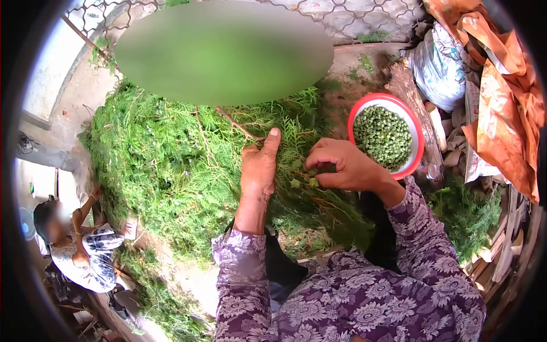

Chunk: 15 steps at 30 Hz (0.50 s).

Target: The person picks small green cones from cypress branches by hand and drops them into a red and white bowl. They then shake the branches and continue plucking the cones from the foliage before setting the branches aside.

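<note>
My left hand (259, 168) is closed round a brown conifer branch (236, 124), its thumb pointing up and away from me. Feathery green sprigs (310, 208) spread from the branch to the right, in front of my lap. Beside them my right hand (347, 164) has its fingers curled in toward the thumb, at some small pale-green cones (296, 183). What the fingertips hold is too small to make out. To the right of that hand stands a round bowl with a red rim (420, 139), holding many small green cones (382, 137).
A large heap of cut conifer branches (154, 154) fills the ground ahead and left. Another person (85, 251) sits at the left. White sacks (439, 68), an orange sheet (507, 125) and a log (415, 102) lie at the right. A blurred patch hides the top middle.
</note>
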Available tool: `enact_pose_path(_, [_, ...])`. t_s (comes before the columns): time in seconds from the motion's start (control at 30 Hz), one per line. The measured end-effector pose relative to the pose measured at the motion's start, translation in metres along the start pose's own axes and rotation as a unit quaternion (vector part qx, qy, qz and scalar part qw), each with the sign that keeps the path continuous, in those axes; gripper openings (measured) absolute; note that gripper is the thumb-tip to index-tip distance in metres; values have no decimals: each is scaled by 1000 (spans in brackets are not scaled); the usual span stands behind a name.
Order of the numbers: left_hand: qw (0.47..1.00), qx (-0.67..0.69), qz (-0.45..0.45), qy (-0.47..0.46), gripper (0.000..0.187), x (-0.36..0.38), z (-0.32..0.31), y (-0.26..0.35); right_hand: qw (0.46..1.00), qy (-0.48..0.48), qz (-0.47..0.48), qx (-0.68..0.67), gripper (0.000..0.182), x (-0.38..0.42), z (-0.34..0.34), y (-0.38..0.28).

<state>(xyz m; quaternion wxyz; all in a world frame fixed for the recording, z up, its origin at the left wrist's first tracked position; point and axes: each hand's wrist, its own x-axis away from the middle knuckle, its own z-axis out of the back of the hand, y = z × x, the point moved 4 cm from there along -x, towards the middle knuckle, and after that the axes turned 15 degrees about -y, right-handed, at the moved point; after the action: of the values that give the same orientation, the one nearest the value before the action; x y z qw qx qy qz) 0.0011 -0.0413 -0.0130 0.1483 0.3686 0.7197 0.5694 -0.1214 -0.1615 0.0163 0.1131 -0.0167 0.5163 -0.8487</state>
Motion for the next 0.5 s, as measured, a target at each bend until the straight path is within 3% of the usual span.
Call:
enact_pose_path(0.07, [1000,-17,-2,3,31,-1,2,-3,999,23,12,34,23,-1,-4,-4])
enact_pose_path(0.13, [997,6,-48,65,29,-1,1,-1,996,46,22,69,20,-4,-9,-13])
enact_pose_path(0.2, [996,-2,-64,67,27,-2,7,-4,980,86,34,178,17,-5,-12,-28])
enact_pose_path(0.33, [991,-66,-69,96,26,1,11,-1,973,70,2,220,16,-2,-16,-37])
enact_pose_path(0.4, [986,-42,-109,120,30,0,10,-2,993,13,15,117,13,3,-15,-42])
enact_pose_path(0.47, [966,-58,-104,231,42,-4,35,-8,998,-15,46,48,13,6,-8,-40])
enact_pose_path(0.5, [977,-45,-60,200,54,0,34,-1,996,-41,71,-25,13,7,-6,-38])
